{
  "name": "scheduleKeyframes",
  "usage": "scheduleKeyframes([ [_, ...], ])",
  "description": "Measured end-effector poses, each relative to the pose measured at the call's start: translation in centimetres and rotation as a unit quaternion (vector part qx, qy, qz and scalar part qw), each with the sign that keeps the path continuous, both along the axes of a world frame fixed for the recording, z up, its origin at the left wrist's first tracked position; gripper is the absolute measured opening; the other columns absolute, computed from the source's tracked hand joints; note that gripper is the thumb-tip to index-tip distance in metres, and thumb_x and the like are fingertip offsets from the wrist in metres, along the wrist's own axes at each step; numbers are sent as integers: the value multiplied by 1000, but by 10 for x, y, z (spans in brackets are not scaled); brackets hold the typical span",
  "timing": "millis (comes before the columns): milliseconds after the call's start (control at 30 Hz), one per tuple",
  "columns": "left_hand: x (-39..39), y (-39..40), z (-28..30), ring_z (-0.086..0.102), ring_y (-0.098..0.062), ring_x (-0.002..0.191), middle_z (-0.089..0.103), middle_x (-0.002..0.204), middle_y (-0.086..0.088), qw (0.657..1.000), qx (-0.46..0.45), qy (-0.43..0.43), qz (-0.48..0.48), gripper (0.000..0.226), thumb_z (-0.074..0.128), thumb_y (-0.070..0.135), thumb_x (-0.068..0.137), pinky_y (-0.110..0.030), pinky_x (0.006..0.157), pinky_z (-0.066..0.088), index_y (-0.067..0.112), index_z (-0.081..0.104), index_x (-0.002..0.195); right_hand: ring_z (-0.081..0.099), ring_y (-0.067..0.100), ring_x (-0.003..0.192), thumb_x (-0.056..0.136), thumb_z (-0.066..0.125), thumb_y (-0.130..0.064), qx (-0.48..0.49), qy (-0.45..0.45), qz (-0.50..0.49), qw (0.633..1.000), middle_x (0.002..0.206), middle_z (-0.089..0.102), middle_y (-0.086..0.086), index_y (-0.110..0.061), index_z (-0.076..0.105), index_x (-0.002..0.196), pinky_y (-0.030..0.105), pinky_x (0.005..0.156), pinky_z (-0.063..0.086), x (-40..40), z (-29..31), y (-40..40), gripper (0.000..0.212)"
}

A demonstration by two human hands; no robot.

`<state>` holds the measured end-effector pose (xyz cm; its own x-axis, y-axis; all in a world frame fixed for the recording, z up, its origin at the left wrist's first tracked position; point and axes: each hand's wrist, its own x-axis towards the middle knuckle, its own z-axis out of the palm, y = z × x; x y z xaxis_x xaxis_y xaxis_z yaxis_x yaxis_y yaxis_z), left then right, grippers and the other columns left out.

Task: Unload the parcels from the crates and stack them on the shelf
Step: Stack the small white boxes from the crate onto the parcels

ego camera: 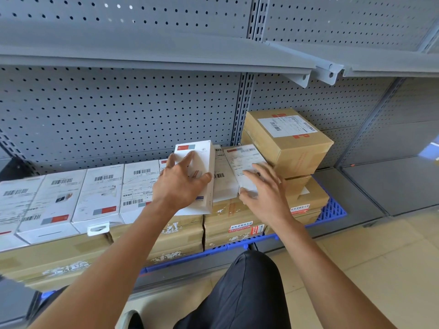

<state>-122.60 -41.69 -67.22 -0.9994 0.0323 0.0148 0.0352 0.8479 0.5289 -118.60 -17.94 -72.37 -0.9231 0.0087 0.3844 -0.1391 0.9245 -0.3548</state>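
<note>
A row of white parcels (99, 193) with barcode labels lies on top of brown cartons (59, 255) on the low shelf. My left hand (180, 184) grips a white box (199, 162) that sits raised at the right end of that row. My right hand (263, 191) holds a flat white labelled parcel (244, 162), tilted against a brown cardboard box (287, 141). Between the two lies another white parcel (223, 184).
A blue plastic pallet (332, 210) carries the brown cartons. The grey pegboard back wall (118, 115) and an upper shelf (154, 60) hang close above. Bare grey shelf base (392, 184) extends to the right. My dark-trousered knee (249, 293) is over the tiled floor.
</note>
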Motion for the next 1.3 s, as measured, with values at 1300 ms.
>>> scheduleKeyframes([
  [1300, -8, 0, -7, 48, -34, 133, 34, 158, -4, 1000, 17, -1, 11, 70, 56, 70, 85, -48, 97, 49, 46, 38, 148, 7, 24, 153, 81, 62, -8, 107, -80, 70, 989, 164, 19, 10, -15, 33, 151, 36, 123, 3, -23, 10, -11, 76],
])
